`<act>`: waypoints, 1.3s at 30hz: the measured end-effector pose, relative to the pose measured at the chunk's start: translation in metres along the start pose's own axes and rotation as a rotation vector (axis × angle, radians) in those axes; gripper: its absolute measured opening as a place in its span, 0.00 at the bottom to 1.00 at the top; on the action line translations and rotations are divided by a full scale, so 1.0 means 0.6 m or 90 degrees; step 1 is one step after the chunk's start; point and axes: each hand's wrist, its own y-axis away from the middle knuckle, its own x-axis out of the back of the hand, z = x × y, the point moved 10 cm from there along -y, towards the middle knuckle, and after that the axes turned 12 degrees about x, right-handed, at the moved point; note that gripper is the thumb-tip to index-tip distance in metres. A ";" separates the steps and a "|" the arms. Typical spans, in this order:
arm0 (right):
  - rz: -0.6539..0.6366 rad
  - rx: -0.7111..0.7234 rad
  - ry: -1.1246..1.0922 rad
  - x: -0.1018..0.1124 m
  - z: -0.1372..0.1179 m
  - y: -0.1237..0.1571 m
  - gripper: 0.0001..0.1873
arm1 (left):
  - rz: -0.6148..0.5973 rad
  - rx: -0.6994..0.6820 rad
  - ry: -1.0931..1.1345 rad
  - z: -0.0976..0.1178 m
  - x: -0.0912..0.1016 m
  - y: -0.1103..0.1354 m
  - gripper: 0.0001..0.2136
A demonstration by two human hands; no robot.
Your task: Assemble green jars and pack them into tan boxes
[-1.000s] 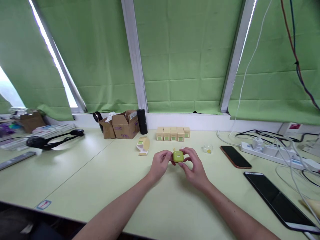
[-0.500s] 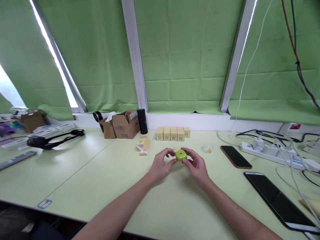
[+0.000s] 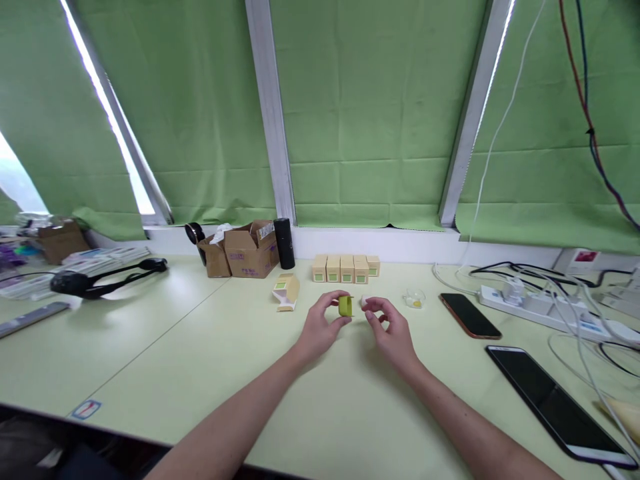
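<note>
Over the middle of the table, my left hand (image 3: 319, 331) is closed on a hollow green earbud-case cover (image 3: 345, 306), gripped between thumb and fingers with its open side turned to the right. A short gap away, my right hand (image 3: 395, 339) pinches a small white piece (image 3: 364, 302) at its fingertips. Most of that piece is hidden by the fingers, and its exact kind is not plain. Behind the hands stands a row of several small tan boxes (image 3: 347, 269). An opened tan box (image 3: 286, 292) lies to their left, and a clear plastic piece (image 3: 415, 298) with a yellow spot to their right.
Two brown cardboard boxes (image 3: 251, 250) and a black cylinder (image 3: 284, 243) stand at the back left. On the right lie a phone (image 3: 470, 315), a larger phone or tablet (image 3: 557, 400), and a power strip (image 3: 543, 310) with tangled cables. A black headset-like device (image 3: 95, 283) is far left.
The green cover and the white piece, together between both hands before, are now apart. My left hand has the cover, turned on its side; my right hand has the white piece.
</note>
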 end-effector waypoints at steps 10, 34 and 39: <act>-0.390 0.201 0.534 -0.097 0.001 -0.031 0.25 | 0.011 0.152 0.339 -0.072 0.029 -0.036 0.25; -0.304 0.379 0.484 -0.091 -0.079 0.018 0.15 | 0.004 0.056 0.211 -0.023 0.015 -0.016 0.21; -0.256 0.339 0.270 -0.071 -0.120 0.050 0.16 | -0.002 0.052 0.183 -0.020 0.007 -0.012 0.21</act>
